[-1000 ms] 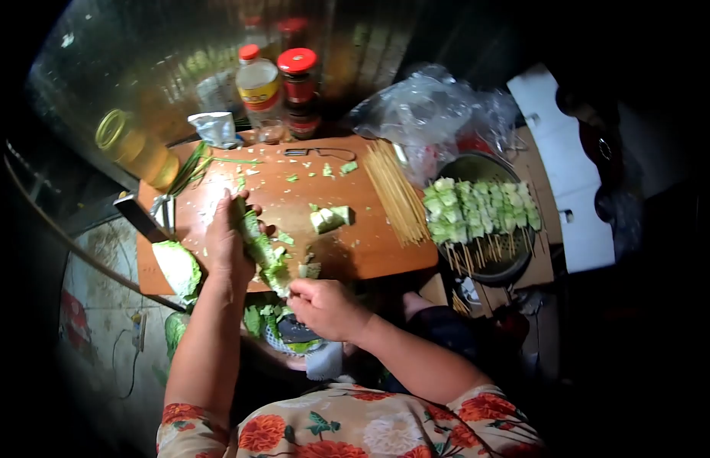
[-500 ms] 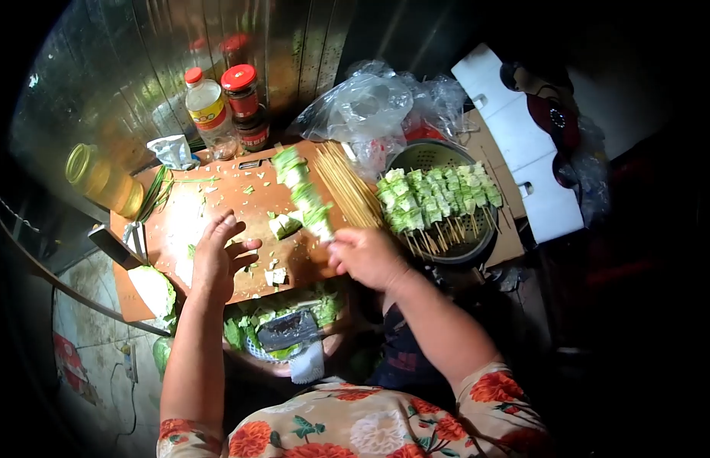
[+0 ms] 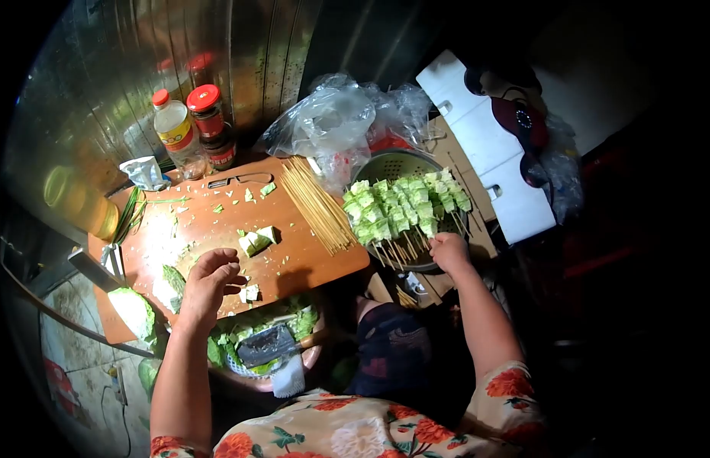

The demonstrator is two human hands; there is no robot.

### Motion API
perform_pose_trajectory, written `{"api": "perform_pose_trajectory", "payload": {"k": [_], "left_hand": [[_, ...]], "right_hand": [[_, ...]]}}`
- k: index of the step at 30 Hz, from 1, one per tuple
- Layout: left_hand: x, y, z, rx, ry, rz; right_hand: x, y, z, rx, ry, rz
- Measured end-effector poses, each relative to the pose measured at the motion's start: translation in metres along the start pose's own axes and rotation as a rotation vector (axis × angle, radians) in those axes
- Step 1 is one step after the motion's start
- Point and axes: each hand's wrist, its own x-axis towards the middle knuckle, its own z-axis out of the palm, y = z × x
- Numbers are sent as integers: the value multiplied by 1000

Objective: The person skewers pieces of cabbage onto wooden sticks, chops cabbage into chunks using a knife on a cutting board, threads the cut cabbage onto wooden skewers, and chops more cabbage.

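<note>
My right hand (image 3: 450, 252) is at the front edge of a metal colander (image 3: 435, 265), fingers closed around the stick end of a cabbage skewer (image 3: 426, 217). The skewer's green leaf pieces rest among several other cabbage skewers (image 3: 370, 210) laid across the colander. My left hand (image 3: 210, 281) hovers over the near part of the wooden cutting board (image 3: 317, 267), fingers loosely bent and apart, holding nothing. Beyond it lie a cut chunk of cabbage (image 3: 257, 241) and, closer, a small pale piece (image 3: 249, 293). Bare bamboo sticks (image 3: 317, 202) lie along the board's right edge.
A cleaver (image 3: 267, 346) lies over a basin of cabbage leaves below the board. Red-capped bottle (image 3: 175, 130) and jar (image 3: 207, 114) stand behind, with an oil jar (image 3: 80, 202) at left. Plastic bags (image 3: 324, 114) and a white foam box (image 3: 496, 160) are farther back.
My right hand has carried the cabbage skewer from above the board rightward onto the colander. My left hand stays open over the board. The view has shifted somewhat.
</note>
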Motion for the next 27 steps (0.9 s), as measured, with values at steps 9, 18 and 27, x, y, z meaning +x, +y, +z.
{"api": "perform_pose_trajectory", "payload": {"k": [9,18,27], "left_hand": [[9,-7,4,48,-7,-10],[10,-7,8,113,-10,-19],[-2,-2,-8,59,14,26]], "right_hand": [[65,23,-4,-336,132,94],[62,-14,-9,-378,53,258],[31,-28,-20,-415,35,268]]}}
